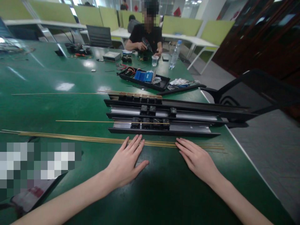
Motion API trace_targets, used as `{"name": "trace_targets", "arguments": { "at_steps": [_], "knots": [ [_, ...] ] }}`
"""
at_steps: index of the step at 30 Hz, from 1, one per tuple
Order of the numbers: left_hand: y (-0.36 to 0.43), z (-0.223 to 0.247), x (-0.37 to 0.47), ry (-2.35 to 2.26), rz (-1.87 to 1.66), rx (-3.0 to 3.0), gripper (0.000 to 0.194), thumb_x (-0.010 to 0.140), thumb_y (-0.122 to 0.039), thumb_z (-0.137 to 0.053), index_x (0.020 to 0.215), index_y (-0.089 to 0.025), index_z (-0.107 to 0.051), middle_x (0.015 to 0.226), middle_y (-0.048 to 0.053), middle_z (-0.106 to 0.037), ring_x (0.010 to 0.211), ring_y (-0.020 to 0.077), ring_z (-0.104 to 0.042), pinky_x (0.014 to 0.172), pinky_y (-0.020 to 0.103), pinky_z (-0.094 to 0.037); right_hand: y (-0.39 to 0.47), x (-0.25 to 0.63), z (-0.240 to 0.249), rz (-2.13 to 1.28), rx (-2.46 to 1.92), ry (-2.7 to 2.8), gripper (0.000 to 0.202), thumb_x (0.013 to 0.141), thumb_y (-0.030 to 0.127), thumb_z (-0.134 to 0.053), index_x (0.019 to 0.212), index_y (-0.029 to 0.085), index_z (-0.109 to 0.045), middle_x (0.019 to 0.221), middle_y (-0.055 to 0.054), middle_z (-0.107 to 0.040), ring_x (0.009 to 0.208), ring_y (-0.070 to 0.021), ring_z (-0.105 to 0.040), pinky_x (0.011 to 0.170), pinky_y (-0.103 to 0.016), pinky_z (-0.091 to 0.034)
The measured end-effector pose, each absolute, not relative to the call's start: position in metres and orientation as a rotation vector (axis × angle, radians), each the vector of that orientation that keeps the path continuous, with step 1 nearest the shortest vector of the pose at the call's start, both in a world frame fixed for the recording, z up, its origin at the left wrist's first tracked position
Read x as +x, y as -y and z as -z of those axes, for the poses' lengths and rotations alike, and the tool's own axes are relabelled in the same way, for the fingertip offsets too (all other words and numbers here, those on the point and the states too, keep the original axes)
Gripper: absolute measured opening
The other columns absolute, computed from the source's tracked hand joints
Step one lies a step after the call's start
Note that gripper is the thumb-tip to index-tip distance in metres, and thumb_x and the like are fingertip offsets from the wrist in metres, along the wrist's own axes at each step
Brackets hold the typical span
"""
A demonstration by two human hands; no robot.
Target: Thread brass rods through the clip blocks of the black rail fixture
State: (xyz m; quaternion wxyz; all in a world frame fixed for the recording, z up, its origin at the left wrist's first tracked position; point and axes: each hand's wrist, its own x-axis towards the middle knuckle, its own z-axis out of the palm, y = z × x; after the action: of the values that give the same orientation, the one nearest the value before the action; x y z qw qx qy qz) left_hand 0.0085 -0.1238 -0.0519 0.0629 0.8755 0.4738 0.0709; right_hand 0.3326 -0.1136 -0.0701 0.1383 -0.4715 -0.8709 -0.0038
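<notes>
My left hand (125, 164) lies flat on the table, thumb out to the side, its fingertips over a bundle of thin brass-coloured rods (70, 137). At the right part of the same bundle, the stretched fingertips of my right hand (198, 159) touch the rods; that hand holds nothing visible. Just beyond the bundle, several long black channel rails (164, 132) lie side by side. Small black blocks (146, 123) sit inside them. A single rod (86, 121) runs across the blocks in the nearest rail, and more rods (131, 93) lie over those in the farthest.
A black tray (161, 87) with blue pieces stands behind the rails, near white gloves (179, 83). Across the green table (58, 107) a person (150, 37) holds a power tool beside a water bottle (175, 54). A mesh chair (255, 90) adjoins the right edge.
</notes>
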Motion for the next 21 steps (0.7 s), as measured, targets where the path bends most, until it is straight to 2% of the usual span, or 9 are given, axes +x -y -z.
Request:
{"name": "trace_targets", "arguments": {
  "at_steps": [3,5,8,10,13,16,18,21],
  "knots": [
    [0.113,0.013,0.007,-1.505,-0.346,2.549,0.061,0.097,-0.053,-0.045,0.145,-0.017,-0.053,0.138,0.011,-0.064,0.122,0.0278,-0.064,0.105,0.044,-0.052,0.098,0.332,0.061,0.113,-1.282,2.568,0.029,0.099,0.019,-0.048,0.113,0.019,-0.074,0.116,-0.011,-0.075,0.102,-0.0271,-0.071,0.087,-0.045,-0.06],
    [0.097,-0.016,0.002,-1.619,-0.56,2.443,0.051,0.095,-0.053,-0.049,0.131,-0.022,-0.066,0.121,0.008,-0.074,0.103,0.026,-0.072,0.093,0.041,-0.058,0.089,0.331,0.052,0.132,-1.228,2.583,0.027,0.099,0.02,-0.049,0.105,0.018,-0.075,0.1,-0.01,-0.078,0.086,-0.025,-0.072,0.075,-0.042,-0.06],
    [0.06,-0.05,-0.006,-1.694,-0.908,2.264,0.044,0.092,-0.053,-0.054,0.118,-0.021,-0.072,0.107,0.006,-0.078,0.099,0.0255,-0.072,0.091,0.039,-0.057,0.073,0.325,0.035,0.078,-1.177,2.434,0.022,0.097,0.022,-0.054,0.103,0.02,-0.075,0.095,-0.008,-0.078,0.083,-0.0233,-0.071,0.075,-0.039,-0.058],
    [0.032,-0.062,-0.01,-1.642,-0.948,2.205,0.045,0.091,-0.053,-0.055,0.116,-0.02,-0.071,0.103,0.007,-0.078,0.093,0.024,-0.072,0.088,0.038,-0.056,0.06,0.32,0.025,-0.002,-1.183,2.235,0.018,0.096,0.025,-0.057,0.1,0.022,-0.075,0.094,-0.006,-0.077,0.083,-0.0227,-0.071,0.078,-0.039,-0.057],
    [0.001,-0.071,-0.014,-1.459,-0.731,2.174,0.047,0.089,-0.055,-0.056,0.113,-0.019,-0.072,0.103,0.007,-0.077,0.089,0.0226,-0.071,0.085,0.036,-0.057,0.04,0.312,0.017,-0.157,-1.241,1.973,0.018,0.095,0.031,-0.058,0.098,0.023,-0.074,0.09,-0.005,-0.075,0.073,-0.0197,-0.068,0.069,-0.036,-0.056],
    [-0.012,-0.074,-0.018,-1.43,-0.513,2.184,0.054,0.085,-0.06,-0.059,0.121,-0.02,-0.069,0.109,0.008,-0.076,0.094,0.0233,-0.071,0.088,0.037,-0.056,0.026,0.305,0.02,-0.329,-1.195,1.873,0.02,0.095,0.033,-0.058,0.104,0.022,-0.073,0.093,-0.005,-0.072,0.077,-0.0185,-0.067,0.067,-0.032,-0.056],
    [-0.013,-0.07,-0.021,-1.414,-0.337,2.222,0.063,0.08,-0.062,-0.064,0.129,-0.023,-0.065,0.12,0.006,-0.073,0.103,0.0247,-0.069,0.092,0.037,-0.054,0.022,0.305,0.025,-0.379,-1.147,1.919,0.024,0.095,0.033,-0.059,0.113,0.023,-0.07,0.101,-0.006,-0.071,0.083,-0.019,-0.067,0.073,-0.034,-0.057],
    [-0.009,-0.054,-0.023,-1.417,-0.112,2.293,0.077,0.071,-0.062,-0.072,0.137,-0.026,-0.058,0.133,0.006,-0.067,0.115,0.0277,-0.065,0.098,0.038,-0.051,0.022,0.312,0.033,-0.292,-1.121,2.077,0.031,0.092,0.035,-0.064,0.121,0.024,-0.067,0.112,-0.007,-0.071,0.099,-0.0231,-0.067,0.09,-0.041,-0.056]
  ]
}}
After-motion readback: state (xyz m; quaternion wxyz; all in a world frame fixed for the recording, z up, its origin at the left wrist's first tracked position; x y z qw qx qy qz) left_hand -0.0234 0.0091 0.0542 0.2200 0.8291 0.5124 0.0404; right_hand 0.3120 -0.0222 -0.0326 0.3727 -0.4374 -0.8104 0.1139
